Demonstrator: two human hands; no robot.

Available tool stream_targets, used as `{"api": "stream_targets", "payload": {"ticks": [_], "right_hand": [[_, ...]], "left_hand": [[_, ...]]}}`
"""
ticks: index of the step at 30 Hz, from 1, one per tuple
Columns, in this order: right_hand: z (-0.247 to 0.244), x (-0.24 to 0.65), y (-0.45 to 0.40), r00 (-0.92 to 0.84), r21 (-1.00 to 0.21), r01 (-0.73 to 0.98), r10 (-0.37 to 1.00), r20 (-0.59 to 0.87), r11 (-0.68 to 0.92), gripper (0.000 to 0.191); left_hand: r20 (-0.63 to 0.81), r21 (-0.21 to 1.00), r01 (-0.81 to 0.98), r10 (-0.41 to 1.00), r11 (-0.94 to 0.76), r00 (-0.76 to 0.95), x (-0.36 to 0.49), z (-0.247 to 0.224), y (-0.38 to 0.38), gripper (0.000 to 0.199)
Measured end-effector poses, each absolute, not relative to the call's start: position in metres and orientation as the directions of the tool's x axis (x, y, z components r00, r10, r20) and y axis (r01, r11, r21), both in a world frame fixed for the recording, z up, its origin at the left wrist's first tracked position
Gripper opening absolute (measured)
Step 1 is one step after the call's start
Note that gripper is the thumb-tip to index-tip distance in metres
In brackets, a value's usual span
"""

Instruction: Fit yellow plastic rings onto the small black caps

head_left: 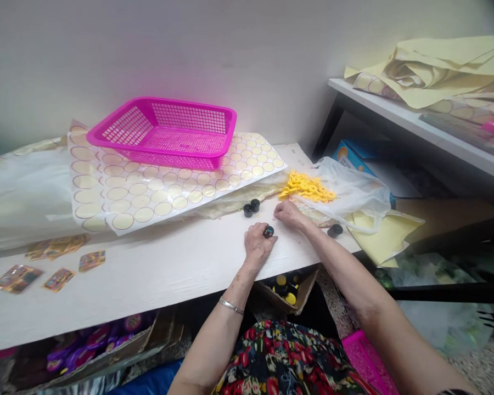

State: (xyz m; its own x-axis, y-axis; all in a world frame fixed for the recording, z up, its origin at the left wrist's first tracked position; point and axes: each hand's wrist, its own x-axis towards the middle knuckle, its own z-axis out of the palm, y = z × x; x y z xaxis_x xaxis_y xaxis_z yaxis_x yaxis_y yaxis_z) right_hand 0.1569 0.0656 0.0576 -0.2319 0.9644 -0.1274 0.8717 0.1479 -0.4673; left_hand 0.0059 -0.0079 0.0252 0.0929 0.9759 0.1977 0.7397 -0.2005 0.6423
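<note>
My left hand [258, 245] is closed around a small black round piece [268, 232], which looks like a cap or little tub, and rests over the white table. Just ahead and to the right, my right hand [287, 213] has its fingertips pinched together at the tabletop; whatever they hold is too small to make out. Two more black round pieces [251, 208] stand on the table beyond my left hand. Another black piece [335, 230] lies right of my right forearm. A pile of yellow plastic pieces [307, 187] sits behind my right hand, partly on a clear plastic bag [354, 189].
A pink basket [226, 134] stands on sticker sheets [156, 208] at the back. Small printed packets [57, 278] lie on the left. A raised shelf [420, 123] holds yellow paper at right. Below are a carton of black and yellow pieces [288, 291] and a box of purple items [94, 340].
</note>
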Motion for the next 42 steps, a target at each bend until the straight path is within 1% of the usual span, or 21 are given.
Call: {"api": "stream_targets", "payload": {"ticks": [4,7,9,10,12,15,16,18,20,22,26,30,33,35,37,40,41,42], "right_hand": [[0.058,0.157,0.053,-0.300,-0.529,0.812,0.954,-0.014,0.247,0.015],[0.056,0.154,0.045,-0.305,-0.490,0.820,0.950,0.063,0.296,0.012],[0.055,0.151,0.041,-0.284,-0.458,0.843,0.956,0.071,0.284,0.014],[0.054,0.151,0.040,-0.278,-0.465,0.840,0.957,0.077,0.282,0.014],[0.055,0.150,0.035,-0.275,-0.537,0.792,0.955,0.113,0.291,0.012],[0.058,0.151,0.023,-0.286,-0.692,0.637,0.938,0.197,0.340,0.009],[0.060,0.151,0.018,-0.296,-0.721,0.592,0.929,0.221,0.360,0.008],[0.062,0.149,0.009,-0.329,-0.731,0.549,0.909,0.255,0.404,0.009],[0.065,0.146,0.003,-0.366,-0.692,0.574,0.893,0.261,0.438,0.010],[0.068,0.143,0.000,-0.396,-0.623,0.636,0.886,0.242,0.455,0.011],[0.074,0.137,-0.001,-0.447,-0.438,0.761,0.876,0.181,0.479,0.016],[0.080,0.132,-0.001,-0.493,-0.263,0.822,0.862,0.113,0.505,0.020],[0.084,0.124,-0.002,-0.511,-0.169,0.843,0.858,0.045,0.511,0.021],[0.086,0.120,-0.003,-0.508,-0.142,0.852,0.861,0.016,0.505,0.021],[0.086,0.119,-0.003,-0.498,-0.183,0.851,0.867,0.013,0.492,0.020],[0.081,0.131,0.004,-0.465,-0.365,0.812,0.883,0.065,0.455,0.018],[0.079,0.138,0.009,-0.427,-0.413,0.805,0.899,0.097,0.427,0.017],[0.076,0.145,0.014,-0.365,-0.432,0.815,0.922,0.131,0.385,0.016]], "left_hand": [[0.190,0.646,0.736,0.977,-0.201,0.100,0.006,0.027,-0.008,0.026],[0.164,0.655,0.734,0.982,-0.180,0.094,0.007,0.027,-0.006,0.026],[0.156,0.659,0.732,0.983,-0.174,0.093,0.007,0.027,-0.006,0.026],[0.157,0.661,0.730,0.983,-0.174,0.091,0.007,0.027,-0.006,0.027],[0.163,0.661,0.730,0.983,-0.176,0.089,0.007,0.027,-0.006,0.028],[0.172,0.649,0.739,0.981,-0.183,0.093,0.007,0.026,-0.008,0.024],[0.177,0.643,0.742,0.980,-0.189,0.096,0.007,0.026,-0.008,0.022],[0.185,0.638,0.745,0.978,-0.195,0.098,0.008,0.027,-0.009,0.018],[0.184,0.641,0.743,0.978,-0.195,0.098,0.008,0.028,-0.009,0.017],[0.177,0.645,0.740,0.979,-0.192,0.099,0.008,0.029,-0.010,0.016],[0.175,0.651,0.735,0.980,-0.190,0.098,0.008,0.031,-0.010,0.014],[0.156,0.654,0.737,0.984,-0.172,0.091,0.008,0.031,-0.009,0.013],[0.144,0.662,0.732,0.986,-0.159,0.084,0.008,0.030,-0.009,0.011],[0.144,0.671,0.725,0.986,-0.159,0.082,0.008,0.030,-0.008,0.010],[0.145,0.672,0.724,0.986,-0.156,0.078,0.008,0.031,-0.008,0.010],[0.145,0.656,0.737,0.986,-0.161,0.086,0.007,0.033,-0.008,0.011],[0.148,0.651,0.740,0.984,-0.170,0.095,0.007,0.034,-0.008,0.012],[0.152,0.648,0.740,0.983,-0.180,0.105,0.006,0.034,-0.008,0.014]]}}
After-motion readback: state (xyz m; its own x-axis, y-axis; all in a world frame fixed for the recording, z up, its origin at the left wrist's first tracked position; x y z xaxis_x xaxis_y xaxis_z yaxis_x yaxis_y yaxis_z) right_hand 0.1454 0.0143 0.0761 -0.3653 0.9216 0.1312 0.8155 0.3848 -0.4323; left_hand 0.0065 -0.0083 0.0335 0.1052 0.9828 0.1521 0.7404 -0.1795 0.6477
